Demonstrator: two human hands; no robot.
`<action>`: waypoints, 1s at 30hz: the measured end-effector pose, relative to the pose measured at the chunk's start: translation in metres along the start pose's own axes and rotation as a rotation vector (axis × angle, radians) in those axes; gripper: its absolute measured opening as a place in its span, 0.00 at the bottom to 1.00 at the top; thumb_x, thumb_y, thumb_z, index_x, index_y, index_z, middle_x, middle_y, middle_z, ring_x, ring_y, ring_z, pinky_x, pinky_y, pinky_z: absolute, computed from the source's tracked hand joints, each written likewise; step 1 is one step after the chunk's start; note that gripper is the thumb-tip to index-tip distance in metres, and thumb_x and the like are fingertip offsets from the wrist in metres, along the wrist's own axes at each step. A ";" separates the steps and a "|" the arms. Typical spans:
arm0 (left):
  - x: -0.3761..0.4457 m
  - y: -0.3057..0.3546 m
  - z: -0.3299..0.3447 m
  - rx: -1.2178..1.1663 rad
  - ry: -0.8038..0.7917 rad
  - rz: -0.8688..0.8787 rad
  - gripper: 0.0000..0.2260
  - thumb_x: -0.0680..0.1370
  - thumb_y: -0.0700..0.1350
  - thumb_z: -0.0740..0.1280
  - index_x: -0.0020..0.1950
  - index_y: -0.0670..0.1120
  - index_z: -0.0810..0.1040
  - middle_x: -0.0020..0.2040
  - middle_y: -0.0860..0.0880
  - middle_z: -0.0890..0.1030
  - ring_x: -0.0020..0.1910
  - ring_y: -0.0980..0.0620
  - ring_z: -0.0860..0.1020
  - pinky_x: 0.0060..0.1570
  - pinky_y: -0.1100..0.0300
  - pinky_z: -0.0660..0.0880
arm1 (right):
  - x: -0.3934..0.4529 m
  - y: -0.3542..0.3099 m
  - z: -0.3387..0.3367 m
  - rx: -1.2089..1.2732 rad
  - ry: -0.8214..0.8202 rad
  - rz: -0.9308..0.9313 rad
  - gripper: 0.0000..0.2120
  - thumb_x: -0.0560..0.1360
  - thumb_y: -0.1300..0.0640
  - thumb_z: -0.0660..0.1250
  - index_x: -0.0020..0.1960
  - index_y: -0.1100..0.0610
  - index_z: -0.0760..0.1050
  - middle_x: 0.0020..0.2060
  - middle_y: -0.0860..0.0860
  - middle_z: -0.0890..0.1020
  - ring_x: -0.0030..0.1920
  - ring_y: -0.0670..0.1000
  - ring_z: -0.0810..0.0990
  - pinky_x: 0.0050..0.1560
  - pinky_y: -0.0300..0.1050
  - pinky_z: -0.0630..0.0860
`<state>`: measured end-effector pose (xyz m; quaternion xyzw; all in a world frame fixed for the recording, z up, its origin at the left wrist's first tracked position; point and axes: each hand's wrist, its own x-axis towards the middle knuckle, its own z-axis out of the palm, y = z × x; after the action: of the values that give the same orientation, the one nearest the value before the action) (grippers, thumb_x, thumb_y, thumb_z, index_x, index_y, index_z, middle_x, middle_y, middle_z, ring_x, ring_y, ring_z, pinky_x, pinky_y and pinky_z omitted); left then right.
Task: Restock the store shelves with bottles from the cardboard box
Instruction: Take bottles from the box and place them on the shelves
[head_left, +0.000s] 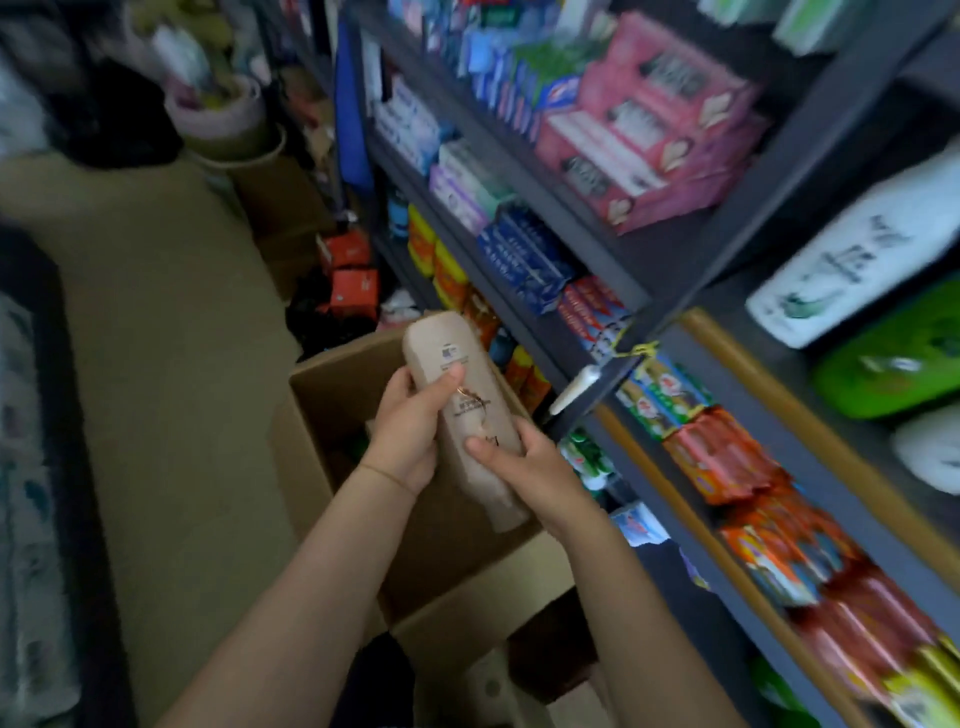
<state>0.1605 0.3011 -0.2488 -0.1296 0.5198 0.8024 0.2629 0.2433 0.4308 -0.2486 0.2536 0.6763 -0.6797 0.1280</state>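
A tall beige bottle hangs over the open cardboard box, its flat base pointing away from me and its cap end near my right wrist. My left hand grips its left side, the thumb lying across the label. My right hand wraps round the lower part near the cap. Deep in the box something green shows dimly. The dark metal shelves stand to the right, packed with goods.
Toothpaste cartons, pink boxes and soap packs fill the shelves. A white bottle and a green pack sit on the far right shelf. Red boxes and tubs crowd the floor beyond. Beige floor lies to the left.
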 end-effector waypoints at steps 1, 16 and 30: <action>-0.009 0.001 0.011 -0.031 -0.016 0.006 0.19 0.78 0.42 0.71 0.68 0.42 0.74 0.61 0.40 0.82 0.59 0.41 0.81 0.61 0.41 0.78 | -0.015 -0.003 -0.011 -0.001 -0.002 0.008 0.29 0.65 0.45 0.79 0.63 0.51 0.75 0.52 0.50 0.85 0.49 0.52 0.86 0.50 0.51 0.83; -0.141 0.004 0.141 -0.077 -0.409 0.066 0.13 0.77 0.46 0.67 0.61 0.48 0.78 0.55 0.48 0.86 0.55 0.50 0.84 0.48 0.54 0.81 | -0.190 -0.068 -0.151 0.506 0.494 -0.536 0.09 0.74 0.57 0.73 0.53 0.56 0.79 0.41 0.53 0.82 0.31 0.47 0.74 0.31 0.42 0.71; -0.152 -0.020 0.205 0.730 -0.665 0.433 0.16 0.77 0.46 0.73 0.64 0.54 0.77 0.60 0.55 0.82 0.58 0.58 0.80 0.48 0.65 0.77 | -0.231 -0.065 -0.182 0.195 0.629 -0.696 0.16 0.71 0.57 0.76 0.56 0.53 0.76 0.46 0.50 0.84 0.33 0.43 0.78 0.31 0.36 0.73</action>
<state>0.3112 0.4487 -0.1037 0.3414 0.6683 0.6033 0.2698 0.4348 0.5741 -0.0650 0.2163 0.6599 -0.6329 -0.3424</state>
